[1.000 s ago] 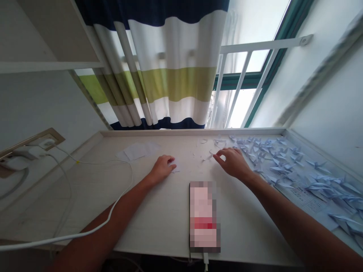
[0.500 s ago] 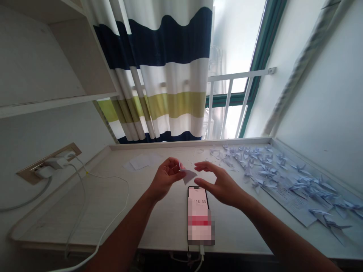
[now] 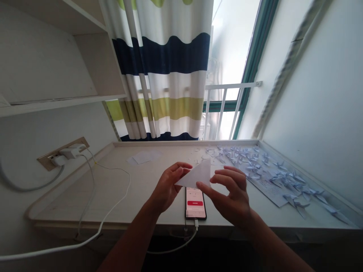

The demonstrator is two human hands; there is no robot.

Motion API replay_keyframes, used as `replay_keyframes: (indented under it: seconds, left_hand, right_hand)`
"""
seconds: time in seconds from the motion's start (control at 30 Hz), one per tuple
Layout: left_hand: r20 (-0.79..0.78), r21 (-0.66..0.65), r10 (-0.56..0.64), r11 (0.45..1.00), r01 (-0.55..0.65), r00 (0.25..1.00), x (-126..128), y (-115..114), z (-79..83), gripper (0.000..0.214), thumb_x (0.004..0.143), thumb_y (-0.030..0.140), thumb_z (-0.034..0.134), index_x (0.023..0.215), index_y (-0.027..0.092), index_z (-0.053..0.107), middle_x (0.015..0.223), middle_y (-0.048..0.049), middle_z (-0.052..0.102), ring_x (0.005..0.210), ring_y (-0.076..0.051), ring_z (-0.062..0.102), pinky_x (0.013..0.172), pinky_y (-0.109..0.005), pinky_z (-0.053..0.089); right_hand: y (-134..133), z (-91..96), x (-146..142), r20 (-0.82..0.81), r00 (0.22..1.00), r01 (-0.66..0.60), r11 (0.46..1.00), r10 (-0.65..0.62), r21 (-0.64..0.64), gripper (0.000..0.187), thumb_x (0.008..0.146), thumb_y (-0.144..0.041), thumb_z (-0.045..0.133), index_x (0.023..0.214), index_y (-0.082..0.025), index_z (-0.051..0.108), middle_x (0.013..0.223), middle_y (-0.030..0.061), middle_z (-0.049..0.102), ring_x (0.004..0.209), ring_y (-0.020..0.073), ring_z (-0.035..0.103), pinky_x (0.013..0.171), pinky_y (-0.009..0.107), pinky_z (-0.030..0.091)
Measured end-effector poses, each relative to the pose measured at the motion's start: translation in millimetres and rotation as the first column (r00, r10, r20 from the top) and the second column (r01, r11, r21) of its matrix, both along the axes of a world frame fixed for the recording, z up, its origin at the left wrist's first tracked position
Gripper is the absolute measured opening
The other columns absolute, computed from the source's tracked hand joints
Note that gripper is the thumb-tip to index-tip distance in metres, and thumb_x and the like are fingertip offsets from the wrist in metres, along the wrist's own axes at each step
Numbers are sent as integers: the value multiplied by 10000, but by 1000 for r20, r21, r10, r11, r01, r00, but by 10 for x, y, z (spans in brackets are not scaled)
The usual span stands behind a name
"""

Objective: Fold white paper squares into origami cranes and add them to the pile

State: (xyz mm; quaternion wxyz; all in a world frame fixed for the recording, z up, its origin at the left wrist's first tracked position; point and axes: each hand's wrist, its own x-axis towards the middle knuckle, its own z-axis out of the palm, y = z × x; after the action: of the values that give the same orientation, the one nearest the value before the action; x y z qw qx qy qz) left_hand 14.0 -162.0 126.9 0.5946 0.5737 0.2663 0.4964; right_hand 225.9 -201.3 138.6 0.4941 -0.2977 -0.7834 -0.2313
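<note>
White paper triangle (image 3: 197,174) pinched by left hand (image 3: 170,187); right hand (image 3: 229,192) open alongside. Many folded paper cranes (image 3: 255,166) on desk (image 3: 113,196), few paper squares (image 3: 143,157) remaining.

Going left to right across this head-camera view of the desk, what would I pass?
White plastic charger → loose white paper squares → left hand → folded white paper triangle → right hand → pale blue origami paper cranes

Inspection finds a left forearm (image 3: 133,245) and right forearm (image 3: 269,241), both bare and uncovered as far as the lower frame edge, narrowing toward the wrists. The left hand (image 3: 167,187) and right hand (image 3: 228,198) are ungloved, with slender fingers (image 3: 229,173); nail detail is too small to assess.
</note>
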Motion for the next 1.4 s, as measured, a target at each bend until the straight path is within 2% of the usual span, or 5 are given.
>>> replay_keyframes:
  seconds: [0.17, 0.43, 0.73, 1.03, 1.4]
  left_hand:
    - [98, -82, 114, 991, -106, 989, 94, -111, 22, 441, 766, 302, 870, 1143, 190, 671, 983, -67, 796, 925, -219, 746, 842, -366, 588]
    - [243, -306, 279, 931, -200, 929, 413, -384, -79, 384, 712, 325, 903, 987, 102, 753, 874, -115, 803, 790, -237, 765, 769, -366, 615]
    - [-23, 47, 534, 845, -533, 845, 372, -446, -217, 274, 764, 303, 851, 934, 178, 676, 1023, -66, 753, 942, -201, 712, 853, -320, 562]
    - [-65, -82, 235, 967, -240, 970, 398, -522, -178, 452, 894, 451, 719, 1201, 120, 692, 1121, -151, 776, 1064, -283, 728, 961, -401, 562]
    - [-64, -98, 117, 988, -122, 991, 175, -456, -193, 427, 865, 449, 741, 1099, 93, 712, 906, -105, 780, 717, -215, 739, 646, -308, 594]
  right_hand:
    - [34, 91, -15, -273, 962, -107, 961, 35, -256, 316, 924, -201, 677, 1141, -426, 730, 1163, 44, 692, 1145, 301, 621, 1003, 578, 526]
    - [-140, -23, -129, -731, 682, -639, 518, 37, -570, 156, 924, -353, 686, 1007, -236, 748, 964, 50, 727, 945, 241, 701, 866, 411, 591]
    - [-173, -195, -152, -736, 663, -561, 563, -133, -607, 208, 875, -392, 749, 791, -206, 711, 784, 19, 692, 781, 206, 675, 774, 363, 546]
    - [-264, -155, -184, -486, 873, -400, 629, 42, -666, 204, 872, -304, 746, 710, -215, 659, 835, 37, 704, 849, 219, 646, 818, 368, 497]
    - [-185, -289, -61, -854, 483, -711, 483, -193, -512, 415, 749, -510, 845, 698, -198, 576, 674, 1, 637, 645, 146, 583, 617, 274, 511]
